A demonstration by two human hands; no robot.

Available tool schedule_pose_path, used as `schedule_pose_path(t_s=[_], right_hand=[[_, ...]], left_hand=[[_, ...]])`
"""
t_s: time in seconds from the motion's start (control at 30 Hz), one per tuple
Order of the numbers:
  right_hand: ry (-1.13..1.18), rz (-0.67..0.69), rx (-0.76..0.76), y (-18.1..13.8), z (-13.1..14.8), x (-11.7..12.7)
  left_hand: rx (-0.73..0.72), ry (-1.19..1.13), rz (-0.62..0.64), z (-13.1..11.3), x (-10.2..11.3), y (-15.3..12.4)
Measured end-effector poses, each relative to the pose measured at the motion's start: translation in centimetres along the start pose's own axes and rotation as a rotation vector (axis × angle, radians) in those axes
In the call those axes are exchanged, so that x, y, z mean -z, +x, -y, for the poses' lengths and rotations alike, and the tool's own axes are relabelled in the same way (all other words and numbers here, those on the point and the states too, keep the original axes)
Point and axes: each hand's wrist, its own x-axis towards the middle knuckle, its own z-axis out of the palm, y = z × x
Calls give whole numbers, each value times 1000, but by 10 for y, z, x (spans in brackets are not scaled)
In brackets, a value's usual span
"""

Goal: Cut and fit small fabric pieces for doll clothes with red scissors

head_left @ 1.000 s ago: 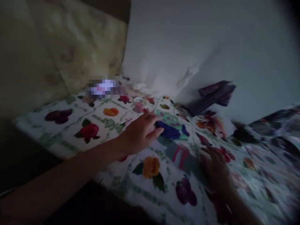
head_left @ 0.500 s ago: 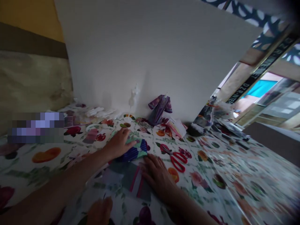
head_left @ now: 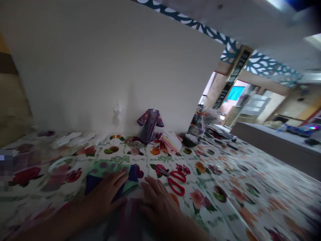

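Observation:
My left hand (head_left: 111, 187) lies with its fingers stretched over a piece of green and dark blue patterned fabric (head_left: 104, 166) on the table. Close beside it, my right hand (head_left: 157, 199) rests palm down, fingers extended. Its fingertips are by the fabric's right corner, and its left side touches a dark grey piece with pink stripes (head_left: 128, 214), blurred and partly covered by both hands. Scissors with red handles (head_left: 178, 182) lie just right of my right hand, apart from it.
A flowered tablecloth (head_left: 200, 219) covers the table. Against the white wall stand a small purple dress (head_left: 149, 125) on a stand and a white miniature mannequin (head_left: 117, 115). Folded cloths (head_left: 168, 142) lie beside the dress. Plastic bags (head_left: 200, 122) sit at the back right.
The view has swung right, so the table things appear further left. My left hand has come back toward me over the fabric, nearer my right hand, which stays flat.

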Motion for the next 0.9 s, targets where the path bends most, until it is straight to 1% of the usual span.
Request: schedule_pose_path(t_s=[0.07,0.13,0.2,0.3,0.4,0.53,0.63,0.77,0.9], right_hand=[[-29,-107,3,8,-17,10],[-53,-210,-7,25,-42,24],[-70,-339,-118,49,-73,39],[-85,-447,-281,92,-114,58],[-87,-513,-464,131,-139,67],[-90,-515,-546,167,-155,64],[-93,-482,-552,181,-163,54],[-117,-471,-532,188,-172,40],[-138,-501,-511,187,-175,36]], left_hand=[[-11,17,-57,10,-16,-1],[-54,37,-81,17,-29,0],[-88,48,-108,21,-35,1],[-112,41,-140,22,-35,1],[-111,41,-149,20,-32,1],[-83,30,-181,22,-39,3],[-91,-10,-260,27,-50,5],[-76,-22,-291,27,-55,6],[-68,11,-277,25,-54,5]])
